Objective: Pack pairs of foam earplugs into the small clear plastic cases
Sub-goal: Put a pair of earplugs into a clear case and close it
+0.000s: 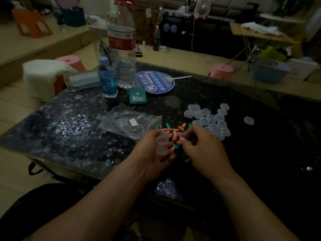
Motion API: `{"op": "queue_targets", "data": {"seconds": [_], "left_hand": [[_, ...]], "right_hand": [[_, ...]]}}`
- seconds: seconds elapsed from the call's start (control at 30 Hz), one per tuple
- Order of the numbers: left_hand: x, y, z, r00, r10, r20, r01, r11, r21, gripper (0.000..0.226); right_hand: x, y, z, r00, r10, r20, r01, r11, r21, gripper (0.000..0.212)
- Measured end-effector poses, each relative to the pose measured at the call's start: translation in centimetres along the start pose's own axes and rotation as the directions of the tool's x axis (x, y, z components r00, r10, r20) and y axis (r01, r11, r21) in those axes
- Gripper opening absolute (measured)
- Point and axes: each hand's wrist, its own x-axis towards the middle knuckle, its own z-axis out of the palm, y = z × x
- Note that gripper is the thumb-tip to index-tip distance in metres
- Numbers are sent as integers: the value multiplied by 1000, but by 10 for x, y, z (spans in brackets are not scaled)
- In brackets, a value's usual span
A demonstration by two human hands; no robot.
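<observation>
A loose pile of coloured foam earplugs point(173, 133) lies on the dark table, pink, green, orange and blue. My left hand point(152, 153) holds a small clear plastic case point(162, 143), hinged open, just left of the pile. My right hand point(201, 145) hovers over the pile's right side with fingers curled down onto the earplugs; whether it pinches one is hidden. Several shut clear cases point(211, 121) lie clustered to the right, and one case point(249, 120) sits apart further right.
A crumpled clear plastic bag point(128, 122) lies left of the pile. Behind stand a large water bottle point(121, 49), a small blue bottle point(106, 79), a green box point(137, 95) and a round blue fan point(156, 81). The table edge point(69, 171) runs near my arms.
</observation>
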Motion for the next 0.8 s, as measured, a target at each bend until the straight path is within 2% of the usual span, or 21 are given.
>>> {"op": "queue_targets", "data": {"seconds": [0.03, 0.1, 0.23, 0.3, 0.53, 0.6, 0.7, 0.77, 0.8], "left_hand": [[-1, -1, 1, 1000, -11, 19, 11, 1000, -4, 29], [-2, -2, 2, 998, -19, 55, 20, 1000, -16, 32], [-8, -4, 7, 985, -14, 171, 21, 999, -36, 32], [-7, -6, 9, 984, -12, 175, 13, 1000, -3, 30], [1, -11, 7, 993, -20, 112, 14, 999, 50, 31], [2, -10, 7, 995, -17, 100, 16, 1000, 8, 36], [-1, -7, 7, 995, 5, 97, -1, 999, -41, 25], [-3, -3, 5, 996, 23, 86, -19, 998, -54, 26], [-3, 0, 3, 998, 27, 59, -24, 998, -53, 33]], "right_hand": [[0, -3, -4, 1000, -21, -3, 21, 997, 75, 17], [-4, -12, -11, 995, -89, 47, 83, 989, 118, 18], [-13, -23, -3, 964, -221, 151, 223, 975, 3, 22], [-13, -22, 3, 954, -251, 163, 265, 962, -68, 16], [-11, -22, 9, 949, -269, 163, 296, 939, -174, 14], [-11, -20, 11, 948, -273, 163, 297, 944, -142, 12], [-9, -20, 10, 950, -291, 109, 299, 952, -61, 9], [-5, -19, 7, 969, -243, 46, 244, 970, -16, 7], [-2, -16, 5, 980, -199, 4, 199, 980, 5, 8]]}}
